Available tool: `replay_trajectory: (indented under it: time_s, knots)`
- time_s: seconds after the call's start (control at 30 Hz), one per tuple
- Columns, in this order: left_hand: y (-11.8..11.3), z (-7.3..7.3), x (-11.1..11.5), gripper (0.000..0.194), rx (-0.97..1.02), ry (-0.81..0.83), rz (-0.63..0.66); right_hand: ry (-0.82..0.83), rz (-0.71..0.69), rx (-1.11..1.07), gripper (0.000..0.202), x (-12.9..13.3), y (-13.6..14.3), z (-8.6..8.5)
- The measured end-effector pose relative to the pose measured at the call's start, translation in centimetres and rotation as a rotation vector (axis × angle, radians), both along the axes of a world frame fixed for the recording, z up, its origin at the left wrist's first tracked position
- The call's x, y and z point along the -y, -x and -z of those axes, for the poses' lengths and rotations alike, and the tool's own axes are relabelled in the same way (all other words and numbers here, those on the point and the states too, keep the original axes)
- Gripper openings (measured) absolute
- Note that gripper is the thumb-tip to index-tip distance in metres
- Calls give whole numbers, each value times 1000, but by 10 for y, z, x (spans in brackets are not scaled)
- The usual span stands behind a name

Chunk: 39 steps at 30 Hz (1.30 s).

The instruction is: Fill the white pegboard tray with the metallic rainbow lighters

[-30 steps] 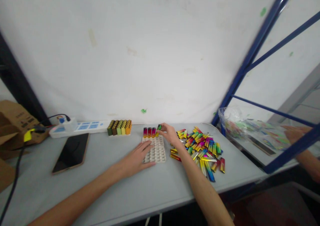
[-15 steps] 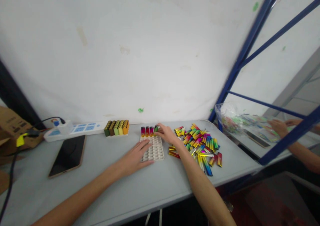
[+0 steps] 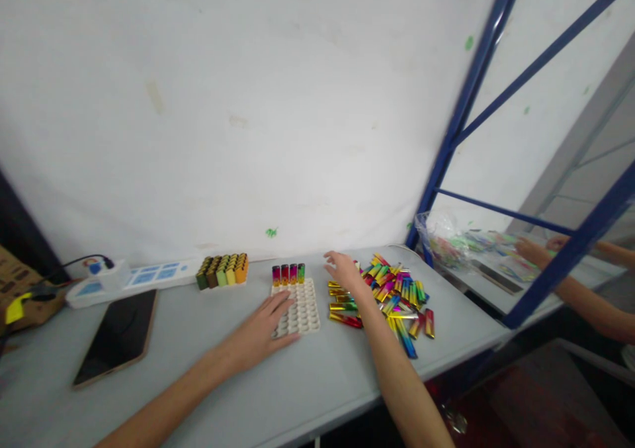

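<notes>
A white tray (image 3: 308,306) with rows of round pockets lies on the table in front of me. Along its far edge several shiny lighters (image 3: 285,274) with black tops stand upright; the rightmost is green and yellow, the others pink to yellow. My left hand (image 3: 265,325) rests flat over the tray's left side, fingers outstretched. Just right of the tray, my right hand (image 3: 343,270) hovers with its fingers apart and nothing visible in them. Beneath and beyond it lies a loose pile of multicoloured metallic lighters (image 3: 391,296), partly hidden by my forearm.
A block of upright lighters (image 3: 223,270) stands at the back left, beside a white power strip (image 3: 149,274). A phone (image 3: 118,335) lies nearer. Blue rack posts (image 3: 449,130) rise at right; behind them are a plastic bag (image 3: 441,236) and another person's arm (image 3: 585,296).
My right hand has let go of the green lighter, which now stands at the row's right end, and has moved right towards the pile. My left hand stays on the tray. The view has shifted slightly.
</notes>
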State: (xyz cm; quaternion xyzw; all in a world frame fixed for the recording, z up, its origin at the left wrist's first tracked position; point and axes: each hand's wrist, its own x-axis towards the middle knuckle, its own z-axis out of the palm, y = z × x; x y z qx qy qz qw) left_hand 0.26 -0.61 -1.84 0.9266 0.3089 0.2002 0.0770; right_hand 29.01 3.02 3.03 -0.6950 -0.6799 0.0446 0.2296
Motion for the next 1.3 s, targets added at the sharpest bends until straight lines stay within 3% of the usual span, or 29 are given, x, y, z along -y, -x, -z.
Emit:
replay_trajectory:
  time_s: [0.07, 0.17, 0.33, 0.57, 0.77, 0.97, 1.07, 1.3]
  knots:
    - [0, -1, 1, 72, -13, 5, -6, -1, 223, 33, 29, 4, -15, 1]
    - [0, -2, 2, 71, -18, 10, -6, 16, 417, 41, 29, 8, -31, 8]
    - [0, -3, 2, 68, 3, 8, -1, 10, 459, 7, 34, 5, -39, 18]
    - [-1, -4, 1, 67, 40, 7, 18, -124, 263, -116, 43, -10, -42, 14]
    - [-2, -6, 3, 68, 22, 20, 9, -234, -56, -293, 32, -17, -32, 8]
    - [-1, -3, 2, 67, 29, 18, 8, -207, -449, -732, 36, -17, -14, 13]
    - [0, -1, 3, 67, 41, 8, 20, -158, -458, -770, 40, -16, -6, 16]
    - [0, -3, 4, 68, 29, 25, 18, -163, -451, -596, 32, -8, 8, 14]
